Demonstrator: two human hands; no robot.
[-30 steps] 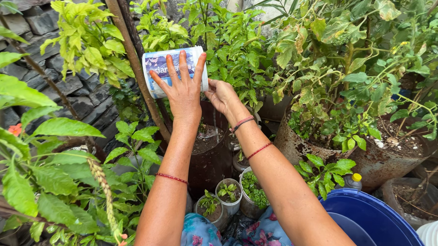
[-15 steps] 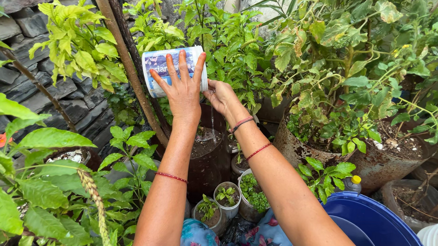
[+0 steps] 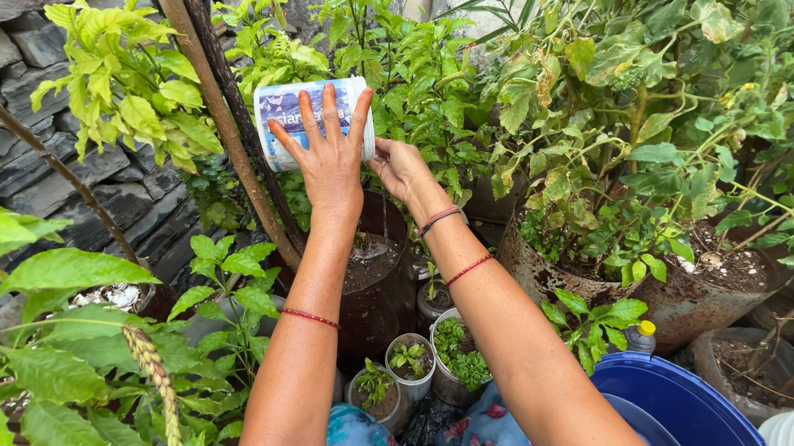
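My left hand (image 3: 328, 162) lies spread over a white plastic jar with a blue label (image 3: 285, 120), which is tipped on its side. At the jar's open end my right hand (image 3: 402, 171) grips the rim. A thin stream of water falls from the mouth into a dark tall pot (image 3: 378, 289) of wet soil directly below. Both wrists carry red thread bands.
Rusty metal pots (image 3: 538, 269) with leafy plants stand at the right. Small white cups with seedlings (image 3: 410, 362) sit below the dark pot. A blue tub (image 3: 683, 414) is at the bottom right, a slanting rusty pole (image 3: 223, 108) and a stone wall (image 3: 30, 46) at the left.
The view has shifted slightly; the hands and jar sit a little higher in frame. The jar stays tipped and water keeps trickling into the dark pot.
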